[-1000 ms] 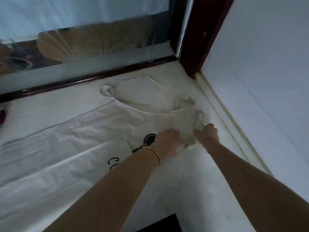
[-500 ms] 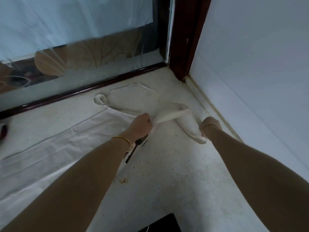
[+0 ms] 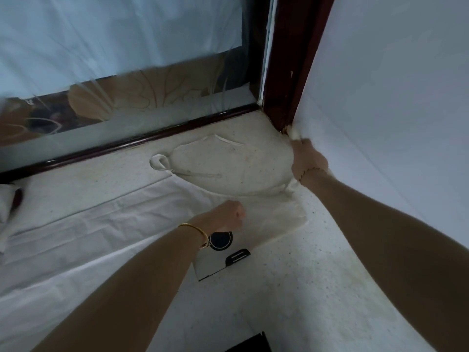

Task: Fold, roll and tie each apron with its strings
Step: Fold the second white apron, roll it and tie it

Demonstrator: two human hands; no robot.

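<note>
A white apron (image 3: 106,224) with a black printed logo (image 3: 222,240) lies spread on the speckled floor, its bib toward the right. Its neck strap (image 3: 162,162) lies in a loose loop on the floor beyond the bib. My left hand (image 3: 228,214) is curled into a fist on the bib, just above the logo, and seems to hold the cloth there. My right hand (image 3: 308,160) grips the bib's far corner and strap end, stretched out toward the room's corner. A bit of cloth sticks out above its fingers.
A glass door with a dark wooden frame (image 3: 142,143) runs along the far side. A white wall (image 3: 393,123) closes the right. More white cloth (image 3: 6,204) and a dark red thing (image 3: 18,196) lie at the left edge. A black object (image 3: 250,344) sits near me.
The folded-over bib corner has been pulled back out flat. My right hand moved away toward the wall corner with the strap end, and my left hand came down onto the bib.
</note>
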